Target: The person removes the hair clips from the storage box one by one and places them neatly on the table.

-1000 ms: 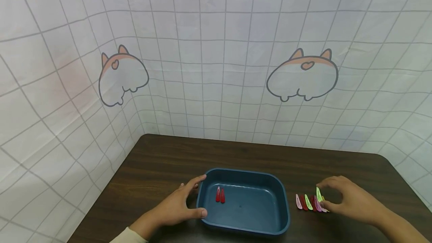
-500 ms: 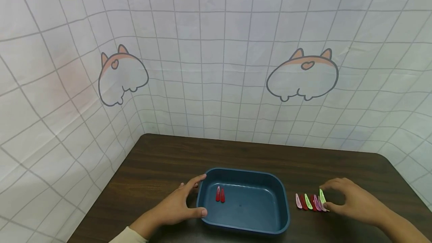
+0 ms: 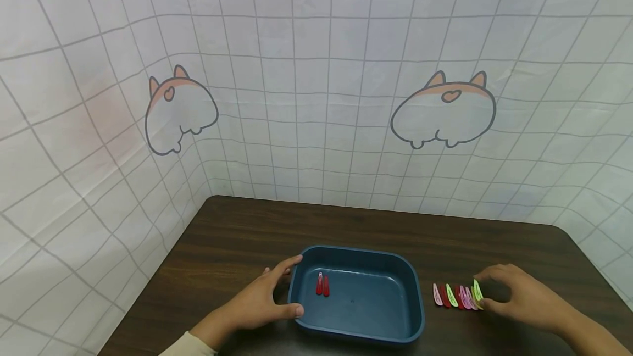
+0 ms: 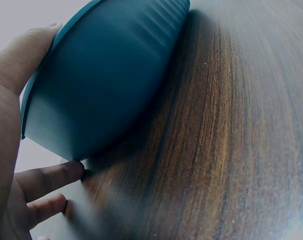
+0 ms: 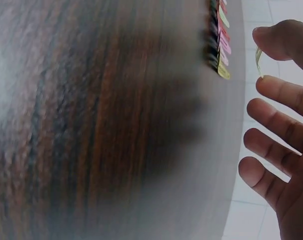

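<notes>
My left hand [image 3: 267, 298] grips the left end of a blue plastic basin [image 3: 356, 333], thumb and index finger at its rim. Two red snap hair clips [image 3: 322, 284] lie inside the basin toward its left. To the right, my right hand [image 3: 526, 296] pinches a light green hair clip [image 3: 477, 289] between thumb and index finger; in the right wrist view that clip [image 5: 259, 61] shows edge-on. Its other fingers are spread. The clip is held at the right end of a row of pink, red, green and yellow hair clips [image 3: 452, 295].
A dark wood-grain table [image 3: 257, 229] carries everything, its far edge against a white grid-patterned curtain [image 3: 316, 98] with cartoon dog prints. In the right wrist view, the yellow clip [image 5: 223, 70] ends the row nearest the hand.
My right hand has moved slightly right and toward me with the green clip, from over the row to its right end. The left hand and basin have stayed put.
</notes>
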Demonstrator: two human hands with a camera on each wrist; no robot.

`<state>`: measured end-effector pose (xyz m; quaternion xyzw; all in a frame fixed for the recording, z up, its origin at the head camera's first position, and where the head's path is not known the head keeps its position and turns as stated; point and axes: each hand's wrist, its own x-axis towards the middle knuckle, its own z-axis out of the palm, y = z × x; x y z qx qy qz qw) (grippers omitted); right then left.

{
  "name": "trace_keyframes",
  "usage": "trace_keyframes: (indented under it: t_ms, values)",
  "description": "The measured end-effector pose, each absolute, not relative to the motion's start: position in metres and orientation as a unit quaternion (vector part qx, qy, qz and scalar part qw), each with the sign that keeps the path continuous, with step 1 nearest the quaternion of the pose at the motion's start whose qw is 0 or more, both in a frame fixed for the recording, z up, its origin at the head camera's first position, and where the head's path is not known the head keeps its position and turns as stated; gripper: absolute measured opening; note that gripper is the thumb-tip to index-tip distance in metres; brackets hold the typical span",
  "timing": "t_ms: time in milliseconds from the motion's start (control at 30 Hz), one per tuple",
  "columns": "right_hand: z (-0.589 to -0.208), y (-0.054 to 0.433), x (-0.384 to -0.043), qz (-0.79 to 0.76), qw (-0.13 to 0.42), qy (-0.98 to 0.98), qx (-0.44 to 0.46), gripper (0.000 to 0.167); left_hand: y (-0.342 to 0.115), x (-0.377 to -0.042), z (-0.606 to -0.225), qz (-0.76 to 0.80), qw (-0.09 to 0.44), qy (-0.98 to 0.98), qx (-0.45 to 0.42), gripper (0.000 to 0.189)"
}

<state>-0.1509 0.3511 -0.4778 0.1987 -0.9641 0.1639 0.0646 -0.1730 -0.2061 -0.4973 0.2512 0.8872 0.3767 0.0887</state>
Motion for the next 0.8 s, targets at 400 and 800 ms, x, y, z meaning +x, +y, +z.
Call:
trace_keyframes:
  t_ms: [400, 800]
  values:
    - [-0.486, 0.358, -0.152, 0.133, 0.081, -0.966, 0.206, 0.043, -0.206, -0.173, -0.497, 0.380, 0.089, 0.886, 0.251, 0.089]
    - [-0.492, 0.362, -0.151, 0.141, 0.059, -0.968, 0.198, 0.042, -0.207, -0.173, -0.497, 0.381, 0.085, 0.885, 0.254, 0.089]
